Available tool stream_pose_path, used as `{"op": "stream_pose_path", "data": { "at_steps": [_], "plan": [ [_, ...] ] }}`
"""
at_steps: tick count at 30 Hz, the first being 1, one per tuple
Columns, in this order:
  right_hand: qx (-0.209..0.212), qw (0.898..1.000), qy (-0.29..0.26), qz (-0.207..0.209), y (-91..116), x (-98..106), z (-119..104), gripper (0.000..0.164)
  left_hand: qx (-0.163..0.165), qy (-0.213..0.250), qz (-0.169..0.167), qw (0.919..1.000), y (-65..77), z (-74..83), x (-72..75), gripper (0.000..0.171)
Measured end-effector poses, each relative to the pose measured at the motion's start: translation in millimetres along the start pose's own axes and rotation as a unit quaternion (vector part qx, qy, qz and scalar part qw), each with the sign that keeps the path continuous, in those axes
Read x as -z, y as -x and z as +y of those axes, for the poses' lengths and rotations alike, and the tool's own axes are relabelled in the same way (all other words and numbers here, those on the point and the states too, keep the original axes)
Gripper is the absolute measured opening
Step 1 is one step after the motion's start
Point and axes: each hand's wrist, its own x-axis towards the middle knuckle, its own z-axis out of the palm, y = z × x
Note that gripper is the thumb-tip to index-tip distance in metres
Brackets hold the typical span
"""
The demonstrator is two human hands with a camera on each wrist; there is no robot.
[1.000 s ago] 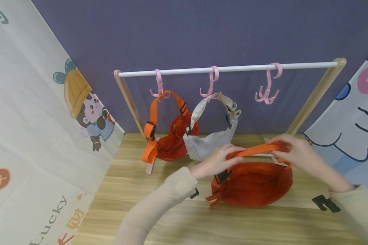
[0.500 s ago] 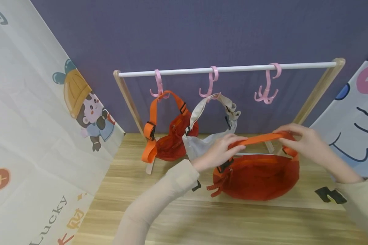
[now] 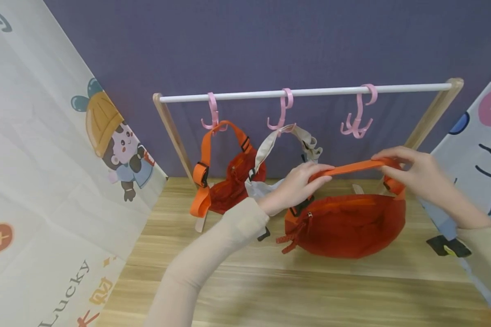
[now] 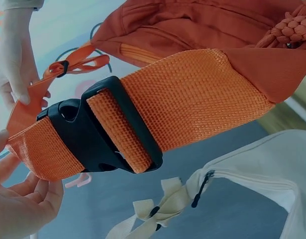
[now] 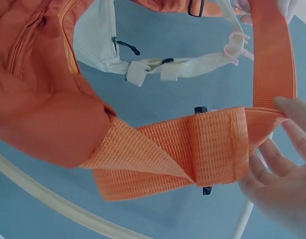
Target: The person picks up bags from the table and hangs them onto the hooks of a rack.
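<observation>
A red waist bag (image 3: 348, 227) with an orange strap (image 3: 353, 168) hangs from both hands in front of the rack. My left hand (image 3: 296, 186) pinches the strap's left end between thumb and fingers. At the strap's right end my right hand (image 3: 417, 172) pinches it the same way, so the strap runs nearly straight between them. In the left wrist view a black buckle (image 4: 100, 129) sits on the strap just below the left fingers. A folded, doubled strap part (image 5: 217, 147) shows beside the right hand in the right wrist view.
A white rail (image 3: 245, 95) carries three pink hooks. Another red waist bag (image 3: 241, 172) hangs from the left hook and a white bag (image 3: 266, 154) from the middle one. The right pink hook (image 3: 357, 122) holds nothing. The rack stands on a wooden table (image 3: 311, 290).
Both hands have raised the red waist bag and moved it slightly right and toward the rack, the right hand rising more than the left. The hung bags stay put.
</observation>
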Motion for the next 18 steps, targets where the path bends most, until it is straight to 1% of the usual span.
{"op": "stream_pose_path", "data": {
  "at_steps": [6,11,16,18],
  "plan": [
    [-0.019,1.0,-0.001,0.005,-10.8,11.7,-1.0,0.023,-0.009,-0.007,0.016,0.9998,-12.6,5.1,5.2,0.036],
    [-0.036,0.999,-0.002,0.007,-21.6,19.4,-1.9,0.023,0.001,-0.004,0.02,0.9998,-22.2,7.4,9.1,0.036],
    [-0.069,0.998,-0.003,0.003,-30.5,25.0,1.0,0.028,0.013,-0.003,0.027,0.9996,-32.0,8.1,10.5,0.036],
    [-0.081,0.997,-0.001,-0.001,-33.5,26.2,2.8,0.03,0.013,-0.004,0.032,0.9994,-35.5,7.8,10.2,0.036]
  ]
}}
